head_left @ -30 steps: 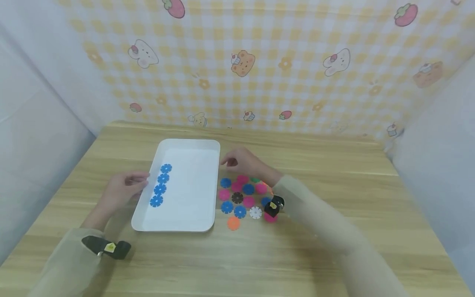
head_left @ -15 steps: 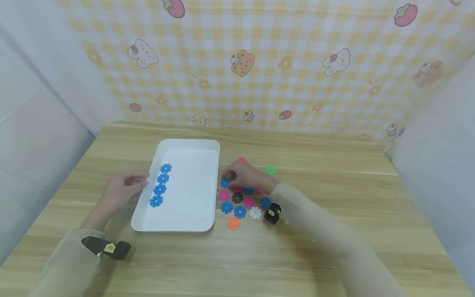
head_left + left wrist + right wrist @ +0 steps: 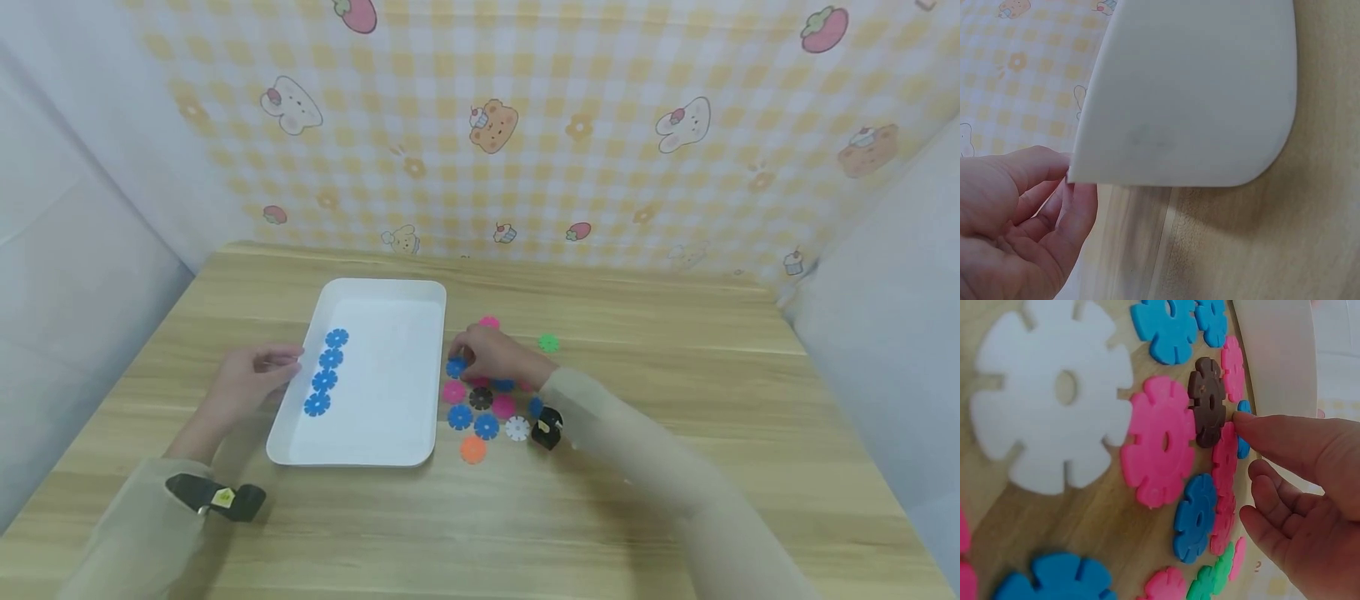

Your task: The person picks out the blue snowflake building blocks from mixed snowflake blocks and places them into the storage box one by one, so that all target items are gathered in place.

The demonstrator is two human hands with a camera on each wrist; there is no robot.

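Note:
In the head view my left hand (image 3: 251,387) pinches the left rim of a white tray (image 3: 390,375); the left wrist view shows thumb and fingers at the edge of the tray (image 3: 1191,94). Inside, several blue notched building discs (image 3: 325,380) form a line along the left side. My right hand (image 3: 495,352) is among the loose discs to the tray's right, thumb and forefinger at a blue building disc (image 3: 455,367) lying on the table. In the right wrist view the thumb overlaps that blue building disc (image 3: 1244,447); the forefinger's tip is hidden there.
Around my right hand lie pink discs (image 3: 453,392), a brown disc (image 3: 481,398), a white disc (image 3: 517,428), an orange disc (image 3: 472,449) and a green disc (image 3: 549,342). A checked cloth (image 3: 420,125) hangs behind the wooden table (image 3: 465,533).
My right hand has come down from beside the tray's right rim to the blue building disc. Pink and green discs at the back are uncovered. The left hand keeps its place.

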